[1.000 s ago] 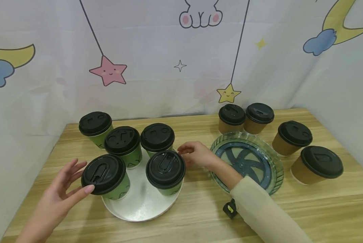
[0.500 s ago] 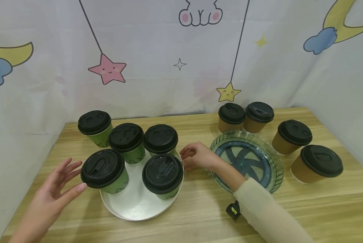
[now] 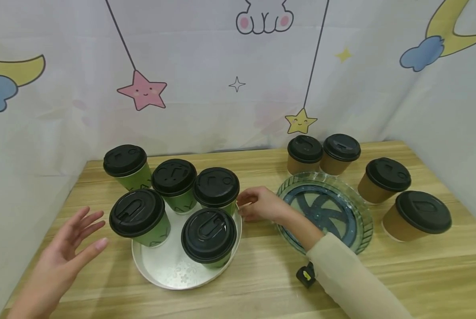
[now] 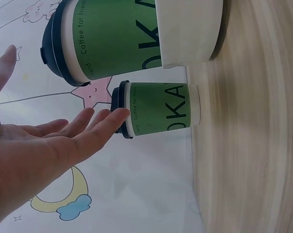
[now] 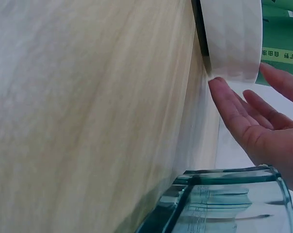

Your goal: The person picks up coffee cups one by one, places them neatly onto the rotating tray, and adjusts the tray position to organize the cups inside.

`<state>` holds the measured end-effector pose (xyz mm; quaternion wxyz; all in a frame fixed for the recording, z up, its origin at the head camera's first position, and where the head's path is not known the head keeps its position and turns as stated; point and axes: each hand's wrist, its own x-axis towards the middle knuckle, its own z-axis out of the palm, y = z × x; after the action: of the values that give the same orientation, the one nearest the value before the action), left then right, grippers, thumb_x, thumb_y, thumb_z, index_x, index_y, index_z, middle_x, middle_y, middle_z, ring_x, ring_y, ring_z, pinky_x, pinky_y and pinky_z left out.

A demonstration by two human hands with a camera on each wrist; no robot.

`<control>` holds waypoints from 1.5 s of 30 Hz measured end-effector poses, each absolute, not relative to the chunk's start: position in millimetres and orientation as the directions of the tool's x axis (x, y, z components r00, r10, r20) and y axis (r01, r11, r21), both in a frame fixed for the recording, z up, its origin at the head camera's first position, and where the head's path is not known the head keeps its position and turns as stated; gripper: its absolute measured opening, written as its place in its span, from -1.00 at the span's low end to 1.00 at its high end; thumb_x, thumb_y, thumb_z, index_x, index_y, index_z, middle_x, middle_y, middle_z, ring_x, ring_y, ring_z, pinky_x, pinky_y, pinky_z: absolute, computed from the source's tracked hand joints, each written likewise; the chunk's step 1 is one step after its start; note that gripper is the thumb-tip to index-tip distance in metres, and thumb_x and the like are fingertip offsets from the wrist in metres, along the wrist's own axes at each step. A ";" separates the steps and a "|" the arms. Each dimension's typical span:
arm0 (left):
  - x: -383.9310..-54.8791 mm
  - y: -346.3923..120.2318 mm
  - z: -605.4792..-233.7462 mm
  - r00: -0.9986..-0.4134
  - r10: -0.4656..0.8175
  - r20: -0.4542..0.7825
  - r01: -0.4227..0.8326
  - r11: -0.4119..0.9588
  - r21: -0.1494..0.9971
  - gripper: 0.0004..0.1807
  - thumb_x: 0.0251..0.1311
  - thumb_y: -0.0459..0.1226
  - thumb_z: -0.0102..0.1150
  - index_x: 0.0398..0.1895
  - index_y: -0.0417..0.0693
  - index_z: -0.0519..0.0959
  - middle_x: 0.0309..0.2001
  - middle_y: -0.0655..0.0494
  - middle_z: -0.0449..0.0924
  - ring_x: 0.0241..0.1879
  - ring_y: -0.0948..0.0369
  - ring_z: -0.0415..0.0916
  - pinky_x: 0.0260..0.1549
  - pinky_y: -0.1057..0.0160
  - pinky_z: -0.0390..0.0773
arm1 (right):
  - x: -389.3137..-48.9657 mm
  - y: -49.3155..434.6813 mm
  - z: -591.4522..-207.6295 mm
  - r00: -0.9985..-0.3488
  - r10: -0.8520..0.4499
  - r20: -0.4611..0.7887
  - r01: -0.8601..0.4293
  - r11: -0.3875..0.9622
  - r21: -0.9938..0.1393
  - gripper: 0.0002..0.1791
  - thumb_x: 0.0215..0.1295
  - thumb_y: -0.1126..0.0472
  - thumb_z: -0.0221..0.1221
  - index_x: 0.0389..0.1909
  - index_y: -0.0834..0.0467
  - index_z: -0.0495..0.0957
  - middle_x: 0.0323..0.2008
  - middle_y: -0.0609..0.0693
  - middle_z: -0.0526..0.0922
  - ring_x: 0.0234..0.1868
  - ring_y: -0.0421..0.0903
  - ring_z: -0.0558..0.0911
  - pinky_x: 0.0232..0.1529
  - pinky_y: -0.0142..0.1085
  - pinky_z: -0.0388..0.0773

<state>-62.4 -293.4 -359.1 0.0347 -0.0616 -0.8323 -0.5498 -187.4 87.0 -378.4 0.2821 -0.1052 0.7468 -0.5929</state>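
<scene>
A round white tray (image 3: pixel 183 270) with a raised rim bears several green paper cups with black lids: one at left (image 3: pixel 137 212), one at front right (image 3: pixel 209 237), one at back left (image 3: pixel 174 177) and one at back right (image 3: pixel 216 188). The fingertips of my right hand (image 3: pixel 263 204) touch the tray's right rim, fingers fairly straight, as the right wrist view shows. My left hand (image 3: pixel 64 261) hovers left of the tray with fingers spread, apart from the nearest cup and holding nothing. Behind it, another green cup (image 4: pixel 158 108) stands on the table, off the tray.
A clear, bluish-green glass dish (image 3: pixel 363 221) sits under my right forearm. Around its back and right stand several brown lidded cups (image 3: pixel 415 217). A small black object with a yellow mark (image 3: pixel 306 275) lies by my right sleeve. A patterned curtain (image 3: pixel 206 124) closes off the back.
The tray has turned clockwise seen from above, its cups riding along: the front one went left, the back ones right, the left one backward. My left hand has drawn slightly away from the cups.
</scene>
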 end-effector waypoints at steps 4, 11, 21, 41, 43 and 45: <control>-65.7 -301.6 -369.2 -0.990 0.063 0.130 0.144 0.408 0.902 -0.20 0.23 -0.49 0.00 0.44 0.04 -0.15 0.30 0.24 0.16 0.14 0.53 0.18 -0.15 0.68 0.33 | -187.5 86.3 -378.2 -0.823 -0.496 -0.277 0.154 0.275 -0.949 -0.61 0.20 0.45 0.09 0.08 0.39 0.38 0.03 0.28 0.48 -0.03 0.05 0.54 -0.14 -0.17 0.56; -66.7 -303.9 -368.2 -0.993 0.059 0.098 0.114 0.415 0.903 -0.20 0.26 -0.45 -0.02 0.44 0.05 -0.19 0.28 0.25 0.16 0.13 0.54 0.18 -0.14 0.68 0.31 | -186.4 88.1 -377.5 -0.815 -0.503 -0.286 0.165 0.272 -0.948 -0.56 0.14 0.48 0.13 0.08 0.40 0.37 -0.01 0.30 0.50 -0.12 0.04 0.59 -0.21 -0.14 0.58; -61.8 -298.8 -357.3 -0.991 0.076 0.112 0.133 0.399 0.907 -0.23 0.27 -0.47 -0.05 0.44 0.02 -0.17 0.25 0.32 0.17 0.11 0.58 0.19 -0.14 0.69 0.28 | -183.5 92.9 -376.8 -0.808 -0.526 -0.264 0.125 0.284 -0.950 -0.73 0.20 0.50 0.03 -0.06 0.40 0.44 -0.34 0.20 0.64 -0.28 0.09 0.63 -0.28 -0.11 0.60; -62.9 -300.1 -360.5 -0.992 0.070 0.103 0.123 0.425 0.897 -0.24 0.28 -0.44 -0.05 0.44 0.02 -0.18 0.24 0.30 0.16 0.10 0.58 0.19 -0.15 0.69 0.28 | -181.4 95.0 -381.0 -0.801 -0.537 -0.265 0.204 0.171 -0.964 -0.74 0.22 0.53 -0.01 -0.05 0.45 0.40 -0.33 0.23 0.63 -0.29 0.19 0.62 -0.27 -0.03 0.59; -63.2 -300.8 -360.5 -0.992 0.069 0.102 0.122 0.435 0.892 -0.24 0.29 -0.43 -0.05 0.44 0.02 -0.18 0.25 0.31 0.16 0.09 0.58 0.20 -0.15 0.69 0.28 | -181.3 95.5 -380.9 -0.798 -0.539 -0.271 0.216 0.165 -0.962 -0.74 0.23 0.53 -0.01 -0.06 0.45 0.39 -0.36 0.22 0.62 -0.33 0.18 0.63 -0.29 -0.02 0.59; -63.6 -301.3 -360.5 -0.993 0.068 0.101 0.120 0.441 0.889 -0.24 0.29 -0.43 -0.05 0.44 0.03 -0.18 0.25 0.30 0.16 0.09 0.58 0.20 -0.15 0.69 0.28 | -181.0 95.8 -381.2 -0.800 -0.538 -0.268 0.219 0.154 -0.963 -0.75 0.22 0.53 0.00 -0.06 0.47 0.39 -0.37 0.19 0.62 -0.36 0.13 0.63 -0.29 -0.02 0.59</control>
<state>-63.6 -301.3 -360.5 0.0250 -0.0553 -0.8486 -0.5256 -181.0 95.8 -381.2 0.2954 -0.1137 0.6997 -0.6405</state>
